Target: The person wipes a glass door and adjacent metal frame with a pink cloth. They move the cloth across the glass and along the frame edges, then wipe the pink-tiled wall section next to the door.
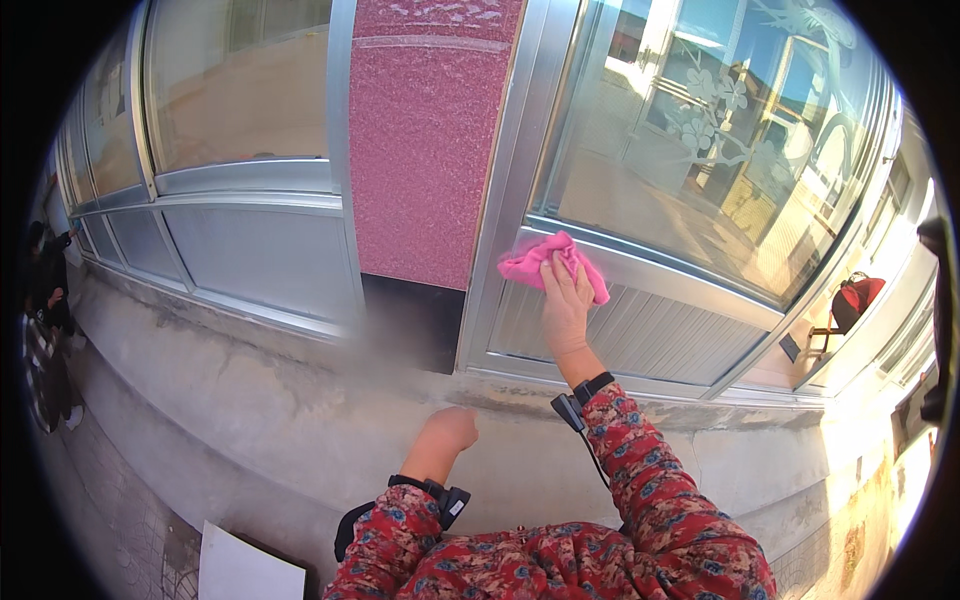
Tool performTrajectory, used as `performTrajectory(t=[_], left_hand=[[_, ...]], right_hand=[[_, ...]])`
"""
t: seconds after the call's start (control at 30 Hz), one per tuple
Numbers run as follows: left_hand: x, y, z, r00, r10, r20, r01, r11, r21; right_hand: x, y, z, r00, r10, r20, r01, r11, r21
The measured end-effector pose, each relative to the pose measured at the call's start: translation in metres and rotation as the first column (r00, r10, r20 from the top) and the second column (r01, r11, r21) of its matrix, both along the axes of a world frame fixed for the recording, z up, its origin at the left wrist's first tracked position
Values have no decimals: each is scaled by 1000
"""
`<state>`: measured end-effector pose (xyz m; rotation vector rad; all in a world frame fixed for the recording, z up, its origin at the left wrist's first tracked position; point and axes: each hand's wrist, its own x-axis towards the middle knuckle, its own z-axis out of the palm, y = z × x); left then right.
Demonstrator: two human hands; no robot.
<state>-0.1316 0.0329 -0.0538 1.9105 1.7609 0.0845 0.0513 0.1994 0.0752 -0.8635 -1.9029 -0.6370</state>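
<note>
My right hand (565,304) presses a bunched pink cloth (534,264) against the metal frame of a glass door or window panel (675,274). The cloth lies just below the glass pane (637,187), its left corner spread over the frame's upright. Frosted flowers and branches (709,112) mark the glass, which also carries reflections. Below the cloth is a ribbed metal panel (645,330). My left hand (448,429) hangs lower, in front of the concrete step, with its fingers curled in and nothing visible in it.
A pink speckled wall panel (427,150) separates this frame from metal-framed windows (240,90) on the left. Concrete steps (285,420) run along the wall's foot. A white board (247,566) lies lower left. People in dark clothes (52,292) are at the far left. A red-and-black bag (857,300) sits right.
</note>
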Motion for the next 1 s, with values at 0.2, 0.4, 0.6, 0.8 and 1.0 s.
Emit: performTrajectory(t=[0.2,0.4,0.6,0.8,1.0], left_hand=[[-6,0,0,1000,17,4,-17,1000,19],[-17,8,-16,999,27,26,-29,997,66],[-24,2,-13,994,86,68,-95,985,144],[-27,-6,-9,994,106,24,-107,991,83],[-16,-12,-20,996,85,-3,-85,991,108]], right_hand=[[-39,-13,158,830,548,107,-539,836,-99],[-59,29,453,964,262,51,-220,672,708],[-85,75,496,990,139,-11,-97,744,662],[-77,59,390,998,18,60,-55,725,686],[-62,46,272,986,49,162,-131,828,546]])
